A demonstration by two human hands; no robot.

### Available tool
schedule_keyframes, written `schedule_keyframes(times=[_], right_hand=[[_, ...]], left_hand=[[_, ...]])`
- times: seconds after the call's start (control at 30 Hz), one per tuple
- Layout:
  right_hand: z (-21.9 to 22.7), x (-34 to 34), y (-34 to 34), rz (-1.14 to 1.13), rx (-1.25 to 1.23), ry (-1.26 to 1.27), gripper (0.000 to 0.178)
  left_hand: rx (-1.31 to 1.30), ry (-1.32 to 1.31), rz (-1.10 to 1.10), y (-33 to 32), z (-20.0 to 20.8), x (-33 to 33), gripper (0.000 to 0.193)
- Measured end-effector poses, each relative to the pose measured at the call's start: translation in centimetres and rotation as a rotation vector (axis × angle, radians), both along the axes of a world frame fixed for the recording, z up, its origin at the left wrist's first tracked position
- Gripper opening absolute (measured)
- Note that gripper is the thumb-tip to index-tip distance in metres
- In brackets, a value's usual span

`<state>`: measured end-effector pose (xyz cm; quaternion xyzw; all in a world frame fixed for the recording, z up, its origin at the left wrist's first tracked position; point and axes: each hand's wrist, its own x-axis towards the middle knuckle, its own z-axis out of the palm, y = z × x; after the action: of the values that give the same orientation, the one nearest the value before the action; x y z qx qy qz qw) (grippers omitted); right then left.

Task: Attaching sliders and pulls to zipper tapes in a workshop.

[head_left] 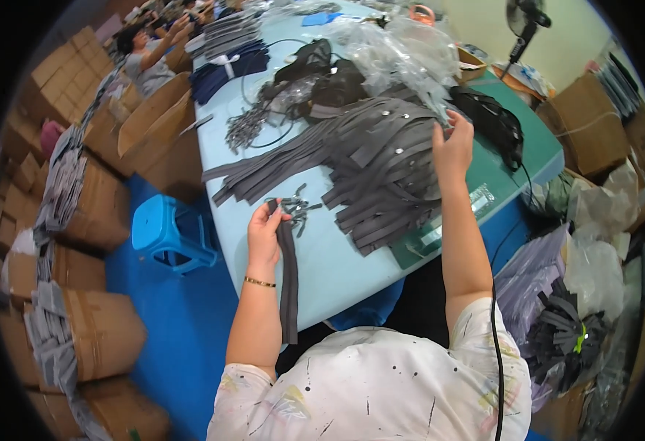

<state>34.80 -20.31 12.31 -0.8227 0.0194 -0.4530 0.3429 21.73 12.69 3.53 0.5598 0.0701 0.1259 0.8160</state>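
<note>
My left hand (265, 229) is closed on the upper end of a dark grey zipper strip (288, 283), which hangs down past the near edge of the table. Right beside those fingers lies a small heap of metal zipper pulls (298, 209). My right hand (454, 147) is raised at the right side of a big pile of dark grey zipper strips (388, 158), its thumb and fingers apart; I see nothing in it. Small shiny bits dot the pile. More metal pulls (247, 128) lie farther back on the light blue table (256, 264).
Clear plastic bags (403, 55) and black bags (311, 70) fill the far part of the table. A green mat (532, 136) covers its right side. On the left are a blue stool (168, 228), cardboard boxes (102, 331) and a seated person (146, 62). Another zipper bundle (565, 331) lies at right.
</note>
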Motion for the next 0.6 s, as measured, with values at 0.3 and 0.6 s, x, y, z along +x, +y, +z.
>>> schedule_keyframes(times=[0.3,0.6], right_hand=[[-2.3,-4.8,15.6,0.883,-0.066,0.418,0.016],[-5.3,-4.6,16.9,0.836,-0.690,0.659,0.012]], left_hand=[[-0.170,-0.050,-0.102,-0.2,1.9,-0.8,0.012],[1.062,-0.159,0.378,-1.0,2.1,-0.8,0.011]])
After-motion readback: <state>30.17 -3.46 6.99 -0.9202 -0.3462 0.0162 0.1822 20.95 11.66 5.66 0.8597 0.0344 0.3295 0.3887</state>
